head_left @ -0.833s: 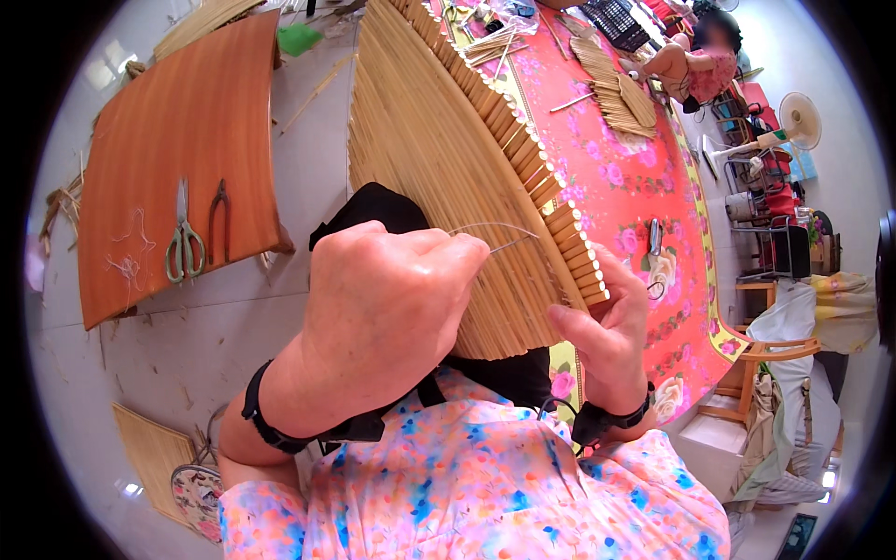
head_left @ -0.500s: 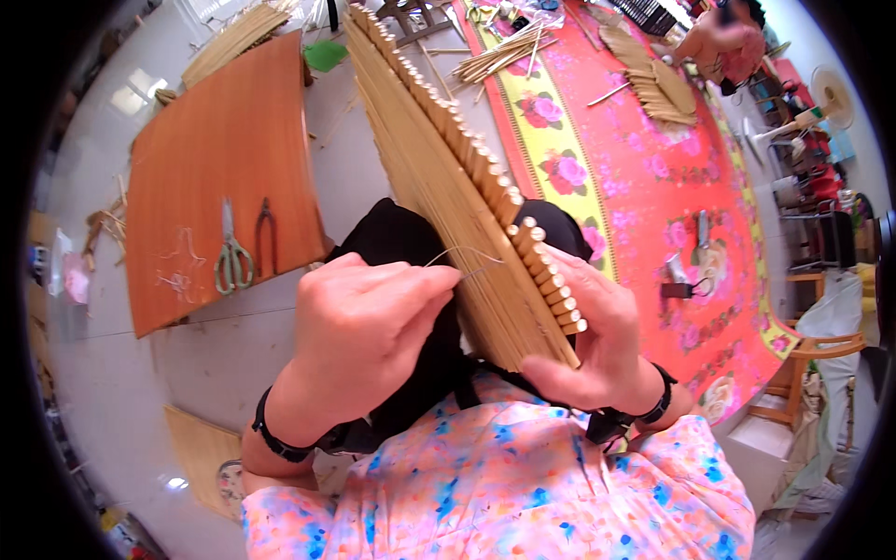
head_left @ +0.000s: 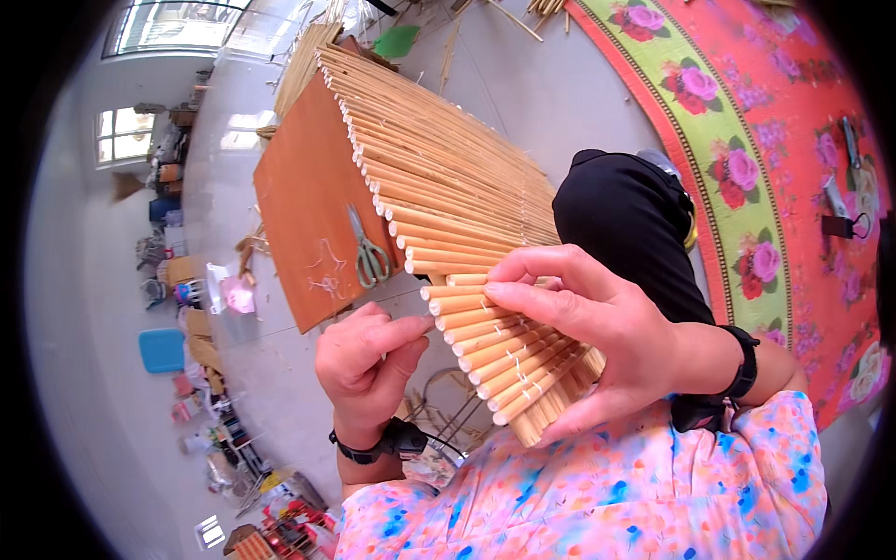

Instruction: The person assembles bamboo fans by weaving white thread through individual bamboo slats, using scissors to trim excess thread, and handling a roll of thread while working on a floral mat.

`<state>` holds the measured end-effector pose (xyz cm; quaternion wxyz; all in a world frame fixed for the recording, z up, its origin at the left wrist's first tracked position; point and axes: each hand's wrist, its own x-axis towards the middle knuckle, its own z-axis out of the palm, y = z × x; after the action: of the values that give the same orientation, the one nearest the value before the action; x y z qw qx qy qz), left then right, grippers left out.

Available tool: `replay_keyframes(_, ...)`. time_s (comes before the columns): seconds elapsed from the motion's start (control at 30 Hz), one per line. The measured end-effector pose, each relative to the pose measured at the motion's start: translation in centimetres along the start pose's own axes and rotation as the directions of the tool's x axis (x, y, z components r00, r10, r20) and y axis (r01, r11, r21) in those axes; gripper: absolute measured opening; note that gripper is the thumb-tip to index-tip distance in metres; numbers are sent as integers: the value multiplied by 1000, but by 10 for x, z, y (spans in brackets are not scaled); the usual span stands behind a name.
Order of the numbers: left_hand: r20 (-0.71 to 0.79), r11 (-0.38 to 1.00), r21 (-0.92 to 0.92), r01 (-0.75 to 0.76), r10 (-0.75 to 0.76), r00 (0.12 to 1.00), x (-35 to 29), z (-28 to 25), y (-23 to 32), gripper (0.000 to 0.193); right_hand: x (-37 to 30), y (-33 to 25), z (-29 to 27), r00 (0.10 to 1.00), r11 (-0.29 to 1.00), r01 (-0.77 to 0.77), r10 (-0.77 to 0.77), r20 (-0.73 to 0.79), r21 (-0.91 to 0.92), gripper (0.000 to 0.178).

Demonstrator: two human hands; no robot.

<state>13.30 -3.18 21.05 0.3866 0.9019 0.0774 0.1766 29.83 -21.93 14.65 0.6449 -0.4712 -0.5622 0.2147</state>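
Observation:
A long mat of thin bamboo-like sticks (head_left: 448,159), tied together with white thread, slants from the far left down to my lap. My right hand (head_left: 607,327) grips its near end, thumb and fingers on opposite sides, with the fingertips on a stick that sits slightly inward of its neighbours. Beside the cut ends, my left hand (head_left: 373,359) is closed, thumb and index finger drawn together at the mat's left edge. Whatever lies between those fingers is too small to make out. White stitches (head_left: 523,359) cross the nearest sticks.
On the floor at left lies a brown board (head_left: 303,205) with green-handled scissors (head_left: 369,257) and loose white thread (head_left: 327,271). A red floral cloth (head_left: 747,187) spreads on the right, carrying a small dark box (head_left: 837,226). A blue tub (head_left: 161,351) stands far left.
The mat has been turned so its cut ends now face left instead of right. My right hand has shifted onto its near end; my left has moved to the stick ends. My view has swung left.

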Motion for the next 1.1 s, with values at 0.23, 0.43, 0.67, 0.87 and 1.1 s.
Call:
replay_keyframes(0.23, 8, 999, 11, 32, -32, 999, 2, 6, 5, 16, -1, 5, -15, 1000, 989, 5, -8, 22, 148, 91)
replay_keyframes(0.43, 11, 999, 33, 32, -32, 999, 6, 8, 11, 17, -3, 4, -20, 999, 988, 3, -8, 31, 156, 93)
replay_keyframes(0.67, 49, 993, 118, 11, -17, 999, 18, 8, 24, 19, -1, -16, -22, 998, 999, -39, 39, 54, 2, 97)
replay_keyframes(0.87, 44, 979, 173, -111, 105, 993, 25, 15, 24, 17, 3, -44, -26, 972, 941, -190, 221, 81, -282, 89)
replay_keyframes(1.1, -68, 961, 138, -239, 250, 966, 32, 34, 18, 15, 17, -75, -20, 946, 814, -311, 317, -74, -491, 65)
